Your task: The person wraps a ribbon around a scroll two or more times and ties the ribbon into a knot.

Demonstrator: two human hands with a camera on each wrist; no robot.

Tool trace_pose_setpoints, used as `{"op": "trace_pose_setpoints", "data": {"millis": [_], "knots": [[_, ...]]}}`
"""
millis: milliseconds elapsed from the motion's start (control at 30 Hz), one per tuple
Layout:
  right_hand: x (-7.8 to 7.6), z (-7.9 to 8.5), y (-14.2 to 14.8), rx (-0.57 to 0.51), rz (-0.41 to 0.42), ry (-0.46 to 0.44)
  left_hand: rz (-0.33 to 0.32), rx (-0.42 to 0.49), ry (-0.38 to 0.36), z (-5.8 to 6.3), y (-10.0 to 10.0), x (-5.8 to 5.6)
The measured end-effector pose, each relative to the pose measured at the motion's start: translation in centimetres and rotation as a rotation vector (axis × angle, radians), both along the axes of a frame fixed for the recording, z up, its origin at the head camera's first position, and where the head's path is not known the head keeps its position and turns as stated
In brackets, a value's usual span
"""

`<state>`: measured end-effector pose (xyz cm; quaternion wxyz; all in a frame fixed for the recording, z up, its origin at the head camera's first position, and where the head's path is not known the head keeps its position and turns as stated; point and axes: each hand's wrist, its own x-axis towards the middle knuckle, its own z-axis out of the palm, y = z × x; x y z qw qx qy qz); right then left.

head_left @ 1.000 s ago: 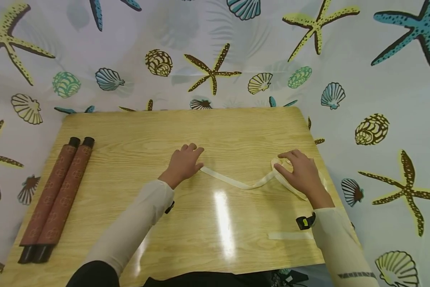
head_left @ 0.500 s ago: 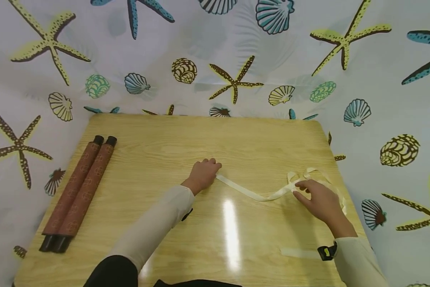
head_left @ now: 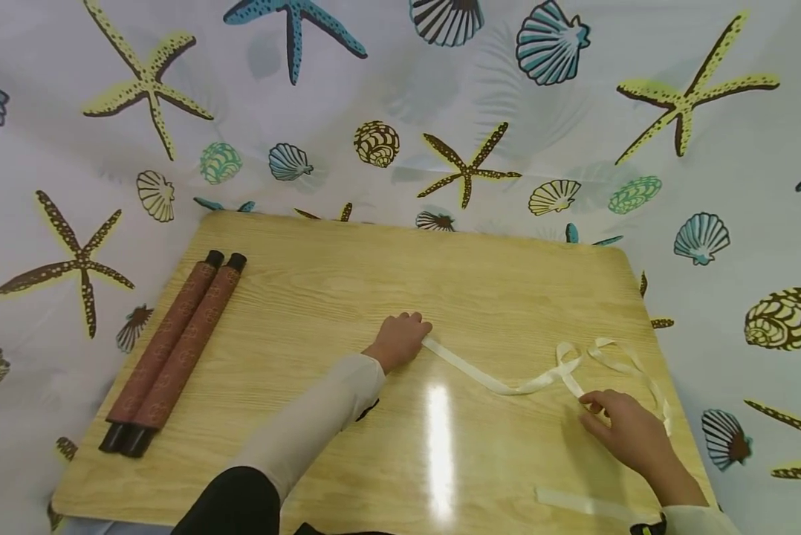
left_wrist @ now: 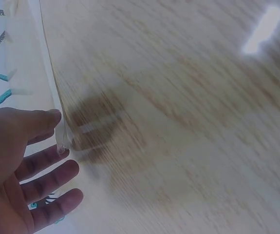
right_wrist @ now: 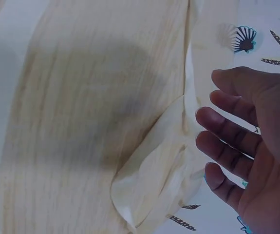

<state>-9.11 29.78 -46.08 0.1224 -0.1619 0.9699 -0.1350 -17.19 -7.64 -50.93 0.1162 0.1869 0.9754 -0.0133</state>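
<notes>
A long cream ribbon [head_left: 467, 369] runs across the wooden table [head_left: 320, 297], sagging in the middle and looping at its right part. My left hand [head_left: 400, 342] pinches its left end between thumb and forefinger; the other fingers are spread in the left wrist view. My right hand [head_left: 631, 435] hovers beside the ribbon's loops, fingertips near a stretch of it. Seen from the right wrist, that hand [right_wrist: 256, 136] has thumb and fingers apart with nothing between them, and a loop of ribbon [right_wrist: 135, 163] lies to its left.
Two reddish-brown patterned rolls with black ends, a left one [head_left: 160, 345] and a right one [head_left: 188, 348], lie side by side along the table's left edge. A pale flat strip [head_left: 568, 501] lies near the front right. A shell-and-starfish cloth [head_left: 400, 89] hangs behind.
The right hand moves down toward the near edge, away from the ribbon's loops, which now show more fully. The left hand keeps the ribbon's end, its fingers drawn in. The head view has shifted.
</notes>
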Motion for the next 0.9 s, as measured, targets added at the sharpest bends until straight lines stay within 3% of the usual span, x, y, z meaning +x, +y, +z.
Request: {"op": "trace_pose_setpoints", "data": {"millis": [200, 500, 700, 900], "knots": [[1.7, -1.2, 0.6, -0.020, -0.002, -0.098, -0.024, -0.002, -0.004, -0.6, 0.6, 0.2], [4.0, -4.2, 1.9, -0.177, 0.098, -0.386, -0.029, -0.030, -0.003, -1.0, 1.0, 0.7], [4.3, -5.1, 2.1, -0.248, 0.096, -0.456, -0.010, -0.026, 0.053, -0.9, 0.8, 0.4], [4.0, -5.4, 2.1, -0.351, 0.118, -0.570, 0.018, -0.033, 0.035, -0.8, 0.2, 0.0]]}}
